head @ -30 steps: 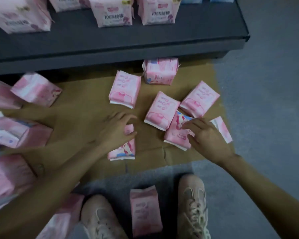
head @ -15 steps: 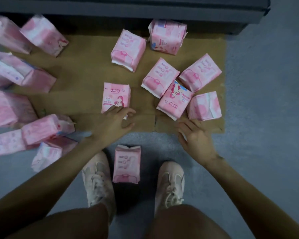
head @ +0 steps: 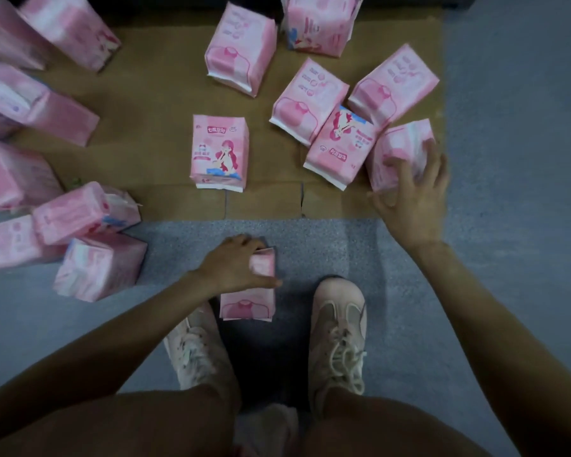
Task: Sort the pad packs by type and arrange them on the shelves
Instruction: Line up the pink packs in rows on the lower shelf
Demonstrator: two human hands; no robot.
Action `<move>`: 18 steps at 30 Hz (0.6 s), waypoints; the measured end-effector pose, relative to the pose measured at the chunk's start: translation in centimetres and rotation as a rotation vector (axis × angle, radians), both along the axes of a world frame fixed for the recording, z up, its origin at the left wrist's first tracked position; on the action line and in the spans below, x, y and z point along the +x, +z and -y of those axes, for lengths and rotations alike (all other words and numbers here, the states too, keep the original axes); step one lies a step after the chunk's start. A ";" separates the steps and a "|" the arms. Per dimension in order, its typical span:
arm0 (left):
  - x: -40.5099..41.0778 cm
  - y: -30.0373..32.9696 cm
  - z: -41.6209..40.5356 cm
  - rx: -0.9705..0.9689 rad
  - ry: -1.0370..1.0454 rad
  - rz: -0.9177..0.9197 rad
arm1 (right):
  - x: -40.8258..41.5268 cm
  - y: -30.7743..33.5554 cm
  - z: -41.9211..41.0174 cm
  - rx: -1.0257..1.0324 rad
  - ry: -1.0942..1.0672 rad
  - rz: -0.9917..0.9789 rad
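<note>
- Head view: our left hand (head: 233, 267) is gripping the pink pack (head: 248, 303) lying between our shoes at lower centre.
- Our right hand (head: 409, 192), fingers spread wide and curling, is closing over the pack (head: 398, 153) at the cardboard's (head: 152, 103) right edge.
- We are judging these packs light, soft and slippery; pinching across the sides should be holding best.
- Both arms are reaching forward and down.

One head-worn view — looking steeply down (close in) at floor (head: 491, 258) between the shoes (head: 338, 328).
</note>
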State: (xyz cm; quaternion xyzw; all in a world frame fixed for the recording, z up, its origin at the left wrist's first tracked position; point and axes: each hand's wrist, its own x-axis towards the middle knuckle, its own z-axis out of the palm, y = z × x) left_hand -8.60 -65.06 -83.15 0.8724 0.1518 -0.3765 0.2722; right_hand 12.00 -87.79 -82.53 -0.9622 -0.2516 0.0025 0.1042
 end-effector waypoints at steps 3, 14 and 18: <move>-0.7 -0.9 0.3 0.049 0.057 0.072 | 0.1 -0.9 -0.3 0.043 -0.025 0.064; 3.9 2.6 -6.2 0.052 0.442 0.581 | -1.4 -0.1 -9.3 0.289 0.168 -0.119; 5.8 2.1 -9.3 0.176 0.476 0.679 | -1.1 -0.7 -13.1 0.303 0.369 -0.146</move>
